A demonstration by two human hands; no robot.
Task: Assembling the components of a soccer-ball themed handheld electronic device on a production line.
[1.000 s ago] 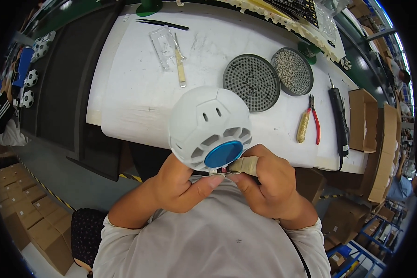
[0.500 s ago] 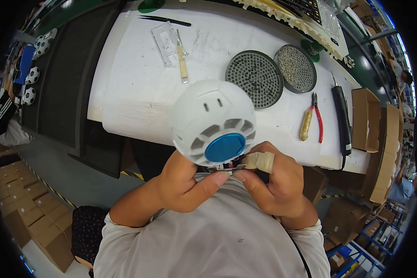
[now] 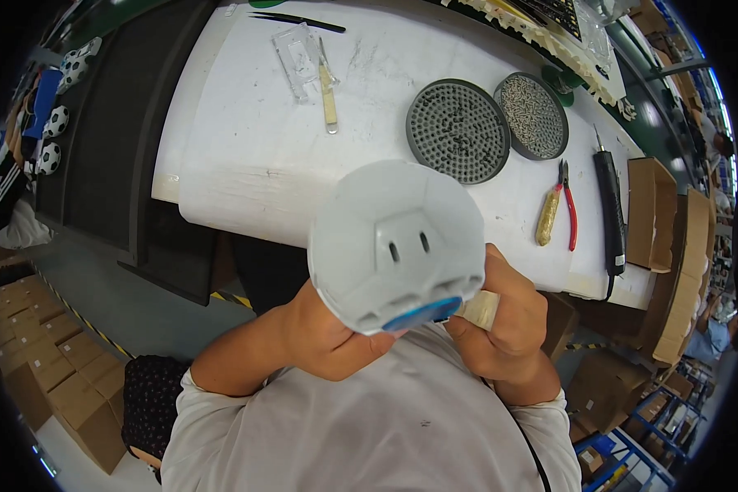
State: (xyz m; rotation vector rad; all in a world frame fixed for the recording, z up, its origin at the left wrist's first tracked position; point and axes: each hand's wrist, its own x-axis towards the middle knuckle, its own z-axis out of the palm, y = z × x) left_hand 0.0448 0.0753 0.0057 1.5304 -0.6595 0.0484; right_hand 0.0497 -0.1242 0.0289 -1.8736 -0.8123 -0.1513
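A white ball-shaped plastic shell point(image 3: 398, 221) with moulded panel lines and two short slots is held up before my chest. A shiny blue disc point(image 3: 426, 315) is set in its lower side, seen at a slant. My left hand point(image 3: 330, 338) is closed around the shell's lower left, the thumb running beneath the blue disc. At the lower right edge my right hand point(image 3: 510, 316) has its fingers curled against the shell. Pale tape point(image 3: 480, 310) wraps one finger of that hand. The shell hides its underside and most fingertips.
On the white worktop point(image 3: 246, 176) stand two round dishes, one with dark pieces point(image 3: 457, 131), another with small metal pieces point(image 3: 533, 116). Right of them lie red-handled cutters point(image 3: 571, 209) and a black electric screwdriver point(image 3: 608, 213). Farther left are a craft knife point(image 3: 328, 98) and black tweezers point(image 3: 298, 21).
The shell has tipped, so the vents around the blue disc have turned down and the slots now face up. It has shifted slightly right, covering the small part pinched between both hands earlier.
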